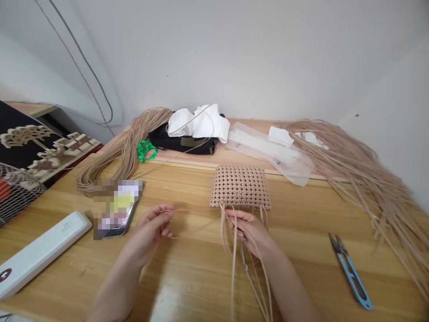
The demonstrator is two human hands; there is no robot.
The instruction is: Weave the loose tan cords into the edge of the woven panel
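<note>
Pulling evenly seems best, imo: L hand [154, 229] pinches a thin strand [187, 209], R hand [250, 233] is closed on cords [233, 268] at the woven panel's [239, 187] near edge, mid-table [187, 188]; avoid twists.

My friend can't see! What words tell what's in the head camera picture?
The left hand pinches a thin strand and the right hand holds cords beside a woven tan piece on a wooden table. A phone lies to the left, blue-handled snips to the right.
</note>
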